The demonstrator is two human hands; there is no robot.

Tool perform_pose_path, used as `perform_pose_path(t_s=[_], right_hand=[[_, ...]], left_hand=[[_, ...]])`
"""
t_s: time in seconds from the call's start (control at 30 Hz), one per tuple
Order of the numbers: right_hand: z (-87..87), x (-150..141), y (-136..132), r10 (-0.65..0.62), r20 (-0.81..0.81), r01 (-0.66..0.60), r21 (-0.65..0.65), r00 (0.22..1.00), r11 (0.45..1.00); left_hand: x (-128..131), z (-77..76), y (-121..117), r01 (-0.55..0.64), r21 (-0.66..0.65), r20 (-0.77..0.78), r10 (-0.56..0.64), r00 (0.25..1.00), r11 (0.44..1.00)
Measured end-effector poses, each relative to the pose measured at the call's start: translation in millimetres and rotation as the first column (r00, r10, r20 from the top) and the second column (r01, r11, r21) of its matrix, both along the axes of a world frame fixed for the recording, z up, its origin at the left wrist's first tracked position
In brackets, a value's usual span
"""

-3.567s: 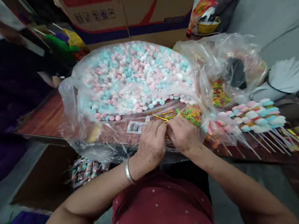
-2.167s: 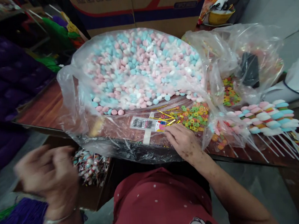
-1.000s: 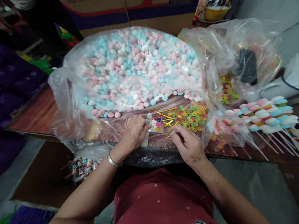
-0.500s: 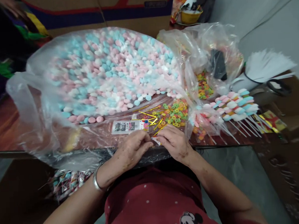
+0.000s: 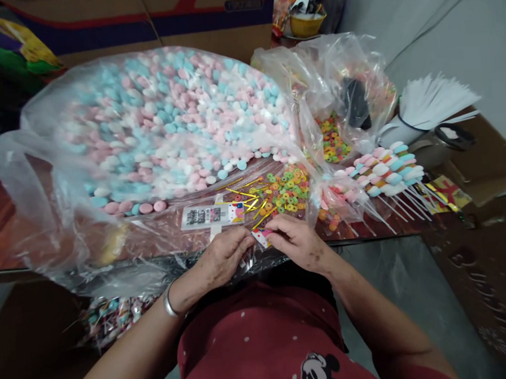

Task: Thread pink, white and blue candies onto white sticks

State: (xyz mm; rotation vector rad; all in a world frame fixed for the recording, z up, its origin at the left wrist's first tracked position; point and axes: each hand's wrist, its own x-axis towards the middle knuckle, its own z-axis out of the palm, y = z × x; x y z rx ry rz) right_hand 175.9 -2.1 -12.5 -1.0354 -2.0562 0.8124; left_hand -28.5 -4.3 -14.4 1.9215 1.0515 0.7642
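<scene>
My left hand [image 5: 226, 257] and my right hand [image 5: 300, 244] meet at the table's front edge, fingers pinched. Between them is a small clear plastic bag with a colourful printed end [image 5: 261, 237]; both hands grip it. Some of it is hidden by the fingers. Just beyond lie gold twist ties [image 5: 249, 202] and a heap of green, yellow and orange ring candies [image 5: 285, 190]. A flat stack of printed clear bags [image 5: 209, 215] rests to their left.
A big clear bag of pink, blue and white marshmallows [image 5: 181, 119] fills the table's left and middle. At right lie marshmallow skewers [image 5: 390, 171], beside a container of white sticks [image 5: 435, 98]. Wrapped candies [image 5: 115, 318] sit in a box below the table.
My hands have drawn slightly apart, showing more of the small bag's printed end. The view has shifted a little, so the table's things appear further left.
</scene>
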Motion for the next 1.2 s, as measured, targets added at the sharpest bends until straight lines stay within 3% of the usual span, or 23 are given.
perform_pose_path(t_s=[0.1, 0.27, 0.5, 0.73, 0.9, 1.0, 1.07, 1.13, 1.17, 1.2], right_hand=[[-0.7, 2.0, 0.3, -0.009, -0.026, 0.007, -0.069, 1.0, 0.998], [-3.9, -1.9, -2.1, -0.067, -0.033, 0.065, -0.056, 0.997, 0.996], [-5.4, -2.2, -4.9, -0.086, 0.006, 0.084, 0.138, 0.996, 0.987], [-2.6, 2.0, -11.9, -0.084, 0.002, 0.084, -0.083, 0.996, 0.993], [-4.7, -0.2, -21.7, -0.144, -0.026, 0.142, -0.067, 0.989, 0.988], [-0.4, 18.9, -26.4, -0.228, -0.063, 0.228, -0.013, 0.972, 0.974], [3.0, 49.2, -27.0, -0.418, -0.061, 0.421, 0.074, 0.907, 0.904], [4.5, 90.7, -26.9, -0.669, -0.026, 0.659, 0.203, 0.743, 0.724], [3.8, 112.7, -26.7, -0.751, 0.015, 0.716, 0.289, 0.66, 0.635], [1.9, 133.6, -26.4, -0.798, 0.106, 0.725, 0.359, 0.594, 0.587]], left_hand=[[1.7, -0.4, -1.8, 0.033, -0.041, 0.005, -0.033, 0.999, 0.999], [4.4, -7.0, -4.9, 0.017, -0.189, 0.114, 0.005, 0.993, 0.982], [7.0, -14.2, -4.6, -0.039, -0.092, 0.111, 0.049, 0.993, 0.995], [11.2, -15.7, -6.2, -0.021, -0.035, 0.125, 0.026, 0.992, 0.999], [12.2, -15.0, -9.2, -0.036, -0.071, 0.116, 0.044, 0.992, 0.997], [10.4, -11.6, -12.8, -0.049, -0.093, 0.11, 0.059, 0.992, 0.994], [8.0, -10.6, -14.2, -0.059, -0.108, 0.108, 0.071, 0.992, 0.992], [5.9, -11.3, -14.5, -0.054, -0.135, 0.111, 0.069, 0.991, 0.989], [5.3, -12.2, -14.5, -0.053, -0.15, 0.113, 0.07, 0.991, 0.987], [5.0, -13.1, -14.4, -0.053, -0.166, 0.112, 0.072, 0.991, 0.985]])
